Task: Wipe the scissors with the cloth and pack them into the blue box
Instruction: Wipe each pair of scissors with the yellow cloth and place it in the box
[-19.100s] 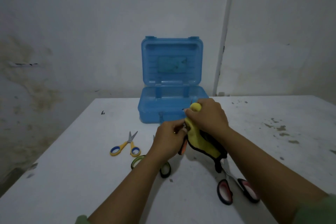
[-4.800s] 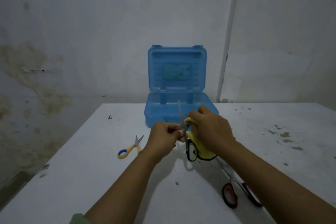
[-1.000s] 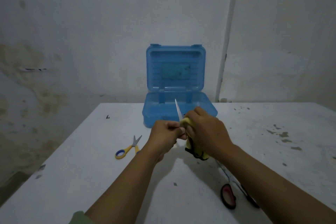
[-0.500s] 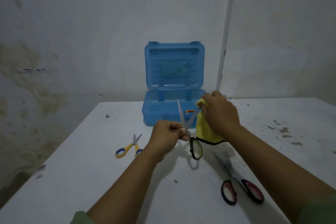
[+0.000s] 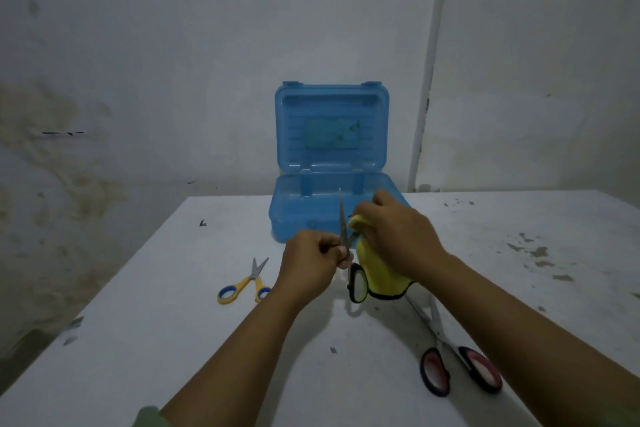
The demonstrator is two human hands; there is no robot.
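Observation:
My left hand (image 5: 311,262) grips a pair of green-handled scissors (image 5: 356,282) near the pivot, blades spread and pointing up, one handle loop hanging below. My right hand (image 5: 398,239) holds the yellow cloth (image 5: 379,269) wrapped over the right blade; the left blade stands bare. The blue box (image 5: 332,204) stands open behind the hands, lid upright. Yellow-and-blue scissors (image 5: 247,282) lie on the table to the left. Black-and-pink scissors (image 5: 453,357) lie at the lower right, partly under my right forearm.
The white table (image 5: 173,322) has dark stains at the right side and small specks near the middle. A stained wall and a white pipe (image 5: 427,80) rise behind the box. The table's left edge drops off to a dark floor.
My right hand has come down and toward me with the cloth, from the blade's tip to near the pivot. The left hand keeps its grip on the scissors.

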